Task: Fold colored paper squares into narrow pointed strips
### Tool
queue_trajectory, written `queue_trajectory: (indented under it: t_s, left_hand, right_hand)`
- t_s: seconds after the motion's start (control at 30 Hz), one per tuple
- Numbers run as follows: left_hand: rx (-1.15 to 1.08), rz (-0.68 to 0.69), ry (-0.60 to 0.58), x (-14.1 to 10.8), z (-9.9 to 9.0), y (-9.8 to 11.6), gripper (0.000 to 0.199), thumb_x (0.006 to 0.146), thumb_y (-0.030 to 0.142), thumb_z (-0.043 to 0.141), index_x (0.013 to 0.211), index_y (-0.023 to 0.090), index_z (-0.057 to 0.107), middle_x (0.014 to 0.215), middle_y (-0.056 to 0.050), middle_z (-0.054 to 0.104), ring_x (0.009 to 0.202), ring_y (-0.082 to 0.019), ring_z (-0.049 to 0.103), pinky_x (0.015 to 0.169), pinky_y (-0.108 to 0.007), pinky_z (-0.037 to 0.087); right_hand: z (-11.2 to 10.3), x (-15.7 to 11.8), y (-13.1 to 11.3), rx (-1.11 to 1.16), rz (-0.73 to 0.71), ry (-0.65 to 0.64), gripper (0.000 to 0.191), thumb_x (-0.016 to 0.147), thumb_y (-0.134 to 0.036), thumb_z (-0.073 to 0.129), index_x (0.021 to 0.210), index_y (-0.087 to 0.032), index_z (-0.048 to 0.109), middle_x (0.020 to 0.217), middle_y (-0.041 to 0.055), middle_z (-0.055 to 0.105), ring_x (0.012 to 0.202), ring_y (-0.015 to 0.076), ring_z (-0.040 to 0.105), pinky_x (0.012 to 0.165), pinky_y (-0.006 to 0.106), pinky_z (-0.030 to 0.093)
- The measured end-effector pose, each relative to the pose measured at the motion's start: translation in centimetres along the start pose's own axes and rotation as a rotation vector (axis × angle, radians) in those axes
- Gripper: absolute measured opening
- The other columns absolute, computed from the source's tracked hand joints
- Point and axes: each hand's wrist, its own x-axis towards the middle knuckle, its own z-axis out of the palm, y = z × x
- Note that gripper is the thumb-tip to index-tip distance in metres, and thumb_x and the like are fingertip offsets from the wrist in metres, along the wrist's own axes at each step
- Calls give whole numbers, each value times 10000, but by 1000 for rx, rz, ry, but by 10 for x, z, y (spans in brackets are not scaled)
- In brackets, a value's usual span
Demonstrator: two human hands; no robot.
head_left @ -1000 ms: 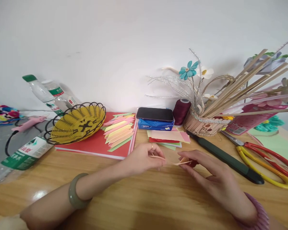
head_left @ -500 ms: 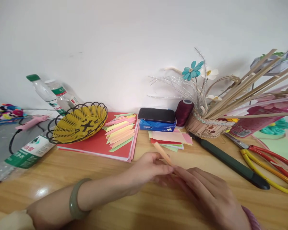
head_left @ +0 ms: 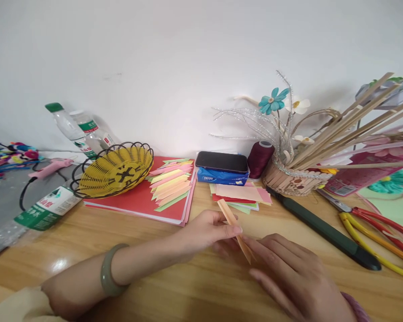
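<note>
Centrally, above the wooden table [head_left: 154, 293], a folded orange paper strip [head_left: 227, 212] slants between my two hands, its upper end pointing away from me and its narrow, pointed lower end toward me. My left hand [head_left: 206, 233] is closed in a pinch on this strip, the thumb laid across its face and the fingers underneath, partly hidden; a jade-green bangle [head_left: 109, 270] circles the wrist. My right hand [head_left: 290, 266] is partly open, its thumb well apart from the index finger, whose tip lies at the strip's lower part; whether it presses there I cannot tell. Just beyond my hands are loose paper pieces [head_left: 237, 192], pink, red and green, overlapping in a low pile. Behind them, a black phone [head_left: 221, 161] rests on a blue packet [head_left: 221, 177], with a maroon thread spool [head_left: 260, 159] just to the right. To the left, a row of pointed paper strips [head_left: 172, 184] in pink, yellow, orange and green overlaps on red sheets [head_left: 127, 208], and a yellow woven basket [head_left: 97, 179] sits tilted beside them. At right, a dark green tool [head_left: 322, 228] lies diagonally near scissors [head_left: 346, 219] with red and yellow handles.
</note>
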Motion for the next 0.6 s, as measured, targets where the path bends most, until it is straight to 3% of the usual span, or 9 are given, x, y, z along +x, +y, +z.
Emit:
queue_trajectory:
  t_s: [0.13,0.3,0.43,0.53,0.6]
  left_hand:
    - [117,7,-37,1,-1,5,276,721,233,553,962,112,613,921,-82,653,799,-182,626,590,-237,491]
    - [375,87,-22,-1,-1,2,208,717,166,458,826,115,629,769,-30,640,741,-187,611,649,-269,478]
    - [497,166,10,-2,-2,-5,283,735,190,533,1004,143,608,899,-42,645,880,-227,595,767,-323,475]
    - [897,450,171,-4,0,-9,515,750,179,571,1250,141,455,1152,-114,570,1068,-267,518,896,-410,433]
    - [1211,709,252,-7,3,-12,451,818,174,526,1260,135,445,1190,-127,548,1098,-249,497,911,-400,435]
  right_hand:
    - [-3,-4,8,-68,-56,-9,326,879,-122,391,1172,-139,531,874,79,672,782,165,618,656,281,516]
    - [5,-20,14,-240,-182,-10,358,903,-86,302,1108,-159,586,938,79,692,897,189,609,734,330,489]
    - [13,-19,8,-234,-249,26,355,892,-63,309,1012,-172,625,997,70,690,1016,193,580,837,353,460]
    - [13,-10,3,-225,-241,-28,371,907,-73,276,913,-145,640,884,84,701,880,196,626,752,343,488]
    - [12,-5,1,-197,-195,-99,388,919,-88,258,854,-136,637,772,82,683,742,177,627,657,314,492]
